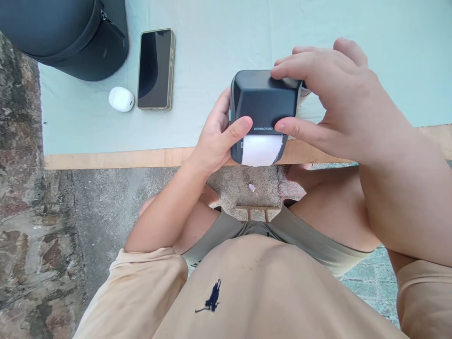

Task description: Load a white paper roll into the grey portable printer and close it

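Observation:
A dark label printer (268, 106) with "NIIMBOT" lettering is held over the table's front edge. A strip of white label paper (262, 149) comes out of its near side. My left hand (222, 134) grips the printer's left side, thumb on top by the front edge and fingers hidden underneath. My right hand (339, 94) spans the right part of the cover, with the thumb at the front edge and the index finger on the far top edge. A small dark object (304, 88) shows partly behind the printer, too hidden to name.
A phone (154, 69) lies on the pale table cloth (212, 28), beside a white earbud case (121, 99). A black zipped case (77, 37) stands at the far left. A wooden edge (141, 157) runs along the table's front. A paper scrap (252, 187) lies on the ground.

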The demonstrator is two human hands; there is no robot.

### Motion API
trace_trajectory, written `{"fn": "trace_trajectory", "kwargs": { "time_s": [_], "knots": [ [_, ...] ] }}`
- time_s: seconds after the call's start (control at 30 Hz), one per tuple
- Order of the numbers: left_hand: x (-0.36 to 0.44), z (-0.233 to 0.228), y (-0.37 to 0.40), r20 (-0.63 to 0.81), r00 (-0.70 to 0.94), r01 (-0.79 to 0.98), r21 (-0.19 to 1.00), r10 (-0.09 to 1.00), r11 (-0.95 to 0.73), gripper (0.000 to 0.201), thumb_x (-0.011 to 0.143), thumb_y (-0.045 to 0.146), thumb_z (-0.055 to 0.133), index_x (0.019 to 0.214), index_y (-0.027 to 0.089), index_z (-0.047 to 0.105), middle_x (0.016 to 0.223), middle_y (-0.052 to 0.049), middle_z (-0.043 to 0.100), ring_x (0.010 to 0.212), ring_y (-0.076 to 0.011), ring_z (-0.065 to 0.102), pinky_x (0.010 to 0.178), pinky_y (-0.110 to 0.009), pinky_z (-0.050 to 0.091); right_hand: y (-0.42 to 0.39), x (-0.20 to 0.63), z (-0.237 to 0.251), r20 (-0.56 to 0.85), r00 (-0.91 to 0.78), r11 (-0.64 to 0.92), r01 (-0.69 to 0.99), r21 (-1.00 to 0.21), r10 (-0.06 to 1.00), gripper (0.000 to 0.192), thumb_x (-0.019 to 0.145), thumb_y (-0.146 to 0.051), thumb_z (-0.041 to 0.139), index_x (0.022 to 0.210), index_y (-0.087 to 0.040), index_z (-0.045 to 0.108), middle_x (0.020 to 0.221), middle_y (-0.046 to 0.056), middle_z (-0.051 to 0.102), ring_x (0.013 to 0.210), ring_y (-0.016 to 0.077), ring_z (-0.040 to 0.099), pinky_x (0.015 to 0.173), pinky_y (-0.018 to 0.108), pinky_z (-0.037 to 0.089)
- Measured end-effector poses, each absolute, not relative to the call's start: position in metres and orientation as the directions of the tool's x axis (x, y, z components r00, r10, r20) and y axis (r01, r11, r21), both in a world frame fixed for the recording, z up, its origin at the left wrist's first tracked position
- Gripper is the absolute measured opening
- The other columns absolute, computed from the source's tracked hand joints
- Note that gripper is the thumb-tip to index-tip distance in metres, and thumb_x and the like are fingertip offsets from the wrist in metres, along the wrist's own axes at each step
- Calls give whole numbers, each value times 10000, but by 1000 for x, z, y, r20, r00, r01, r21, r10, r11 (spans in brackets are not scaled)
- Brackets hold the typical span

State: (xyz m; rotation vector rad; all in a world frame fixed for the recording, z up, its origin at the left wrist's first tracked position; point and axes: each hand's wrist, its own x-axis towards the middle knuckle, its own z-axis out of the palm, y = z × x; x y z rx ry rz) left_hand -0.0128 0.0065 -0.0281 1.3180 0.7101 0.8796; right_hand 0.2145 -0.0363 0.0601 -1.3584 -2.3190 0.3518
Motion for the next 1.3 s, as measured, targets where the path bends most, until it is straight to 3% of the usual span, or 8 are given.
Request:
{"fn": "trace_trajectory", "kwargs": {
  "time_s": [0.1,0.23,0.37,0.57,0.93,1.07,1.2,1.3],
  "knots": [
    [-15,-32,9,60,494,-102,995,867,-11,1056,706,955,700,1500,284,512,1441,-101,667,1588,-405,508,1162,-495,597,-38,211,60,257,-396,472,760,-448,882,466,1032,-544,594,1424,-291,600,1449,118,689,1467,396,603,1330,751,209],
    [-18,-35,10,55,515,-111,994,856,3,1047,712,919,734,1513,286,504,1449,-108,667,1593,-409,502,1174,-502,592,-39,209,59,244,-369,442,767,-465,897,510,1018,-595,620,1417,-278,608,1417,137,701,1588,422,479,1345,782,116],
    [-18,-34,11,92,527,-183,983,845,7,959,765,877,703,1507,308,492,1490,-119,645,1563,-393,539,1237,-532,543,-40,212,58,250,-381,455,757,-468,890,517,1010,-571,628,1430,-272,584,1454,133,683,1581,407,484,1351,769,114],
    [-15,-33,16,115,510,-163,986,853,-35,776,964,826,388,1560,340,495,1545,-91,646,1590,-340,517,1280,-560,500,-39,213,53,279,-333,429,784,-449,901,482,992,-497,617,1431,-300,592,1435,121,705,1571,420,487,1329,778,167],
    [-13,-26,6,27,422,-108,994,906,21,728,994,800,365,1544,334,474,1554,-52,644,1619,-324,467,1293,-526,496,-40,211,52,281,-430,512,758,-405,858,647,1015,-619,539,1571,-293,487,1639,132,559,1579,388,497,1337,740,199],
    [-14,-32,12,20,452,-190,979,892,74,698,918,837,514,1442,378,560,1551,57,655,1638,-326,424,1321,-524,488,-39,214,59,277,-442,518,776,-359,853,671,989,-677,579,1552,-319,508,1649,108,549,1557,394,515,1325,702,287],
    [-13,-27,11,90,541,-341,932,836,120,721,912,808,526,1404,282,576,1462,-15,711,1575,-369,536,1280,-567,517,-37,212,63,456,-355,521,793,-315,816,553,963,-604,633,1358,-220,682,1286,140,720,1205,353,706,1020,533,582],
    [-13,-23,6,72,519,-303,947,852,105,673,965,612,576,1501,218,475,1494,-42,658,1578,-339,544,1246,-529,523,-38,204,67,544,-133,414,800,-434,828,365,996,-515,608,1164,-214,729,913,64,686,838,259,734,761,435,588]
  ]
}}
